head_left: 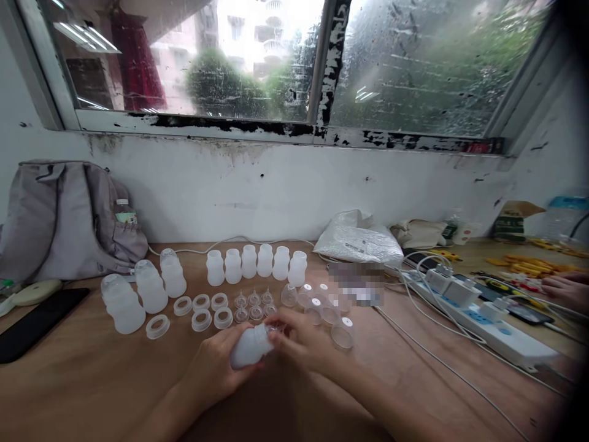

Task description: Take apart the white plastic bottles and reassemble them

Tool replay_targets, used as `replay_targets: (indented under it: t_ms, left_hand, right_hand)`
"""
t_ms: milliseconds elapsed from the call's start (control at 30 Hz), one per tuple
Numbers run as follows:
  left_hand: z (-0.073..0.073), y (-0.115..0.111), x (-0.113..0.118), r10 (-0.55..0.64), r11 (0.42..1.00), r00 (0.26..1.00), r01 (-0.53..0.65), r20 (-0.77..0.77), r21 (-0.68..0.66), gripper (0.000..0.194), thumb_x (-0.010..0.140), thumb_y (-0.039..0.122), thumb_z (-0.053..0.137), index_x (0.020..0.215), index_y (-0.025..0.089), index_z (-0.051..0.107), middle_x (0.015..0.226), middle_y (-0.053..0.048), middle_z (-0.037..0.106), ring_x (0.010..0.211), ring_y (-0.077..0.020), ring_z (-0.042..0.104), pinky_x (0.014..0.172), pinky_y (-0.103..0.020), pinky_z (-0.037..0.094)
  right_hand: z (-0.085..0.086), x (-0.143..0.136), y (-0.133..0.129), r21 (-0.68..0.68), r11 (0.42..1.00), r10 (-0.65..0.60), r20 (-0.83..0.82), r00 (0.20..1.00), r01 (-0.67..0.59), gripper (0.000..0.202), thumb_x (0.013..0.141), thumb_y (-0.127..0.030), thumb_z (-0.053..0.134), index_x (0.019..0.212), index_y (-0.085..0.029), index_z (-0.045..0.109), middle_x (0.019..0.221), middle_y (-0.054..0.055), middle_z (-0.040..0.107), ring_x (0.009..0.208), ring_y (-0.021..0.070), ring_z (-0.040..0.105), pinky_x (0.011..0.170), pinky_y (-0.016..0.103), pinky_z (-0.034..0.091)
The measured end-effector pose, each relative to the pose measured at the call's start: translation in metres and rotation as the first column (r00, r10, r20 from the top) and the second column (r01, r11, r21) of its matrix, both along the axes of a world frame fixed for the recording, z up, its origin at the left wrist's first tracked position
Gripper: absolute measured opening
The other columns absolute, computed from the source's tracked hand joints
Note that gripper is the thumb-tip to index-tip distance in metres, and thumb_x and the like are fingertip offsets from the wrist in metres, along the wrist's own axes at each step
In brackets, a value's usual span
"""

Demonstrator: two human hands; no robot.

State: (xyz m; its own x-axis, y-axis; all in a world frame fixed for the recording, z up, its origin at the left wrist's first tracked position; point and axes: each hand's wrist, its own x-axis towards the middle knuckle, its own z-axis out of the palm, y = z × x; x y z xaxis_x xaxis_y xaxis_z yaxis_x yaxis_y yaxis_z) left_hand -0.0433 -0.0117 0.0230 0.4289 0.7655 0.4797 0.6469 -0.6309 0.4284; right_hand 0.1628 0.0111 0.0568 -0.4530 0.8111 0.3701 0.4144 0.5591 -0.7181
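Observation:
My left hand (218, 362) is wrapped round a frosted baby bottle (248, 351), which lies tilted with its mouth to the right. At that mouth, the fingers of my right hand (306, 339) are closed on a clear nipple (275, 329), partly hidden by them. Just beyond my hands stand several clear nipples (254, 299). Left of these lie several white collar rings (201, 326), and to the right are several clear domed caps (342, 339). Open bottles (264, 263) form a row at the back. Three capped bottles (123, 310) stand at the left.
A black phone (41, 322) and a grey backpack (69, 215) are at the left. White cables run from a power strip (506, 337) at the right. Behind it lie a silvery plastic bag (361, 239) and yellow pieces (524, 265). Another person's hand (568, 288) shows at the right edge.

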Motion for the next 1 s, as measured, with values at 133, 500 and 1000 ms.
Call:
replay_targets:
  t_ms: [133,500,1000]
  left_hand:
    - [0.005,0.003,-0.003,0.041,0.995,0.997,-0.035,0.059,-0.091,0.044,0.071,0.043,0.059,0.109,0.024,0.046,0.102,-0.003,0.063,0.088,-0.0199,0.061,0.074,-0.031,0.050]
    - [0.017,0.000,-0.005,0.046,0.968,0.993,-0.018,0.107,-0.251,0.045,0.069,0.045,0.059,0.107,0.024,0.049,0.099,-0.002,0.063,0.085,-0.0194,0.060,0.073,-0.030,0.048]
    - [0.027,-0.008,0.001,-0.011,0.958,0.999,0.025,0.051,-0.284,0.042,0.069,0.035,0.060,0.109,0.028,0.050,0.109,0.001,0.060,0.095,-0.0196,0.058,0.079,-0.028,0.046]
  right_hand:
    - [0.024,0.022,0.035,0.215,0.956,-0.215,0.053,0.975,0.199,0.023,0.087,-0.029,0.039,0.089,-0.019,0.058,0.080,0.004,0.062,0.075,0.0156,0.055,0.070,0.028,0.041]
    - [0.005,0.035,0.061,0.433,0.894,-0.272,0.317,0.909,0.117,0.019,0.079,-0.017,0.050,0.096,-0.021,0.058,0.090,0.007,0.060,0.089,0.0215,0.053,0.080,0.037,0.040]
    - [-0.022,0.013,-0.009,0.365,0.930,-0.038,-0.001,0.999,0.036,0.026,0.081,-0.014,0.044,0.107,-0.020,0.047,0.090,0.006,0.056,0.078,0.0162,0.054,0.068,0.027,0.045]
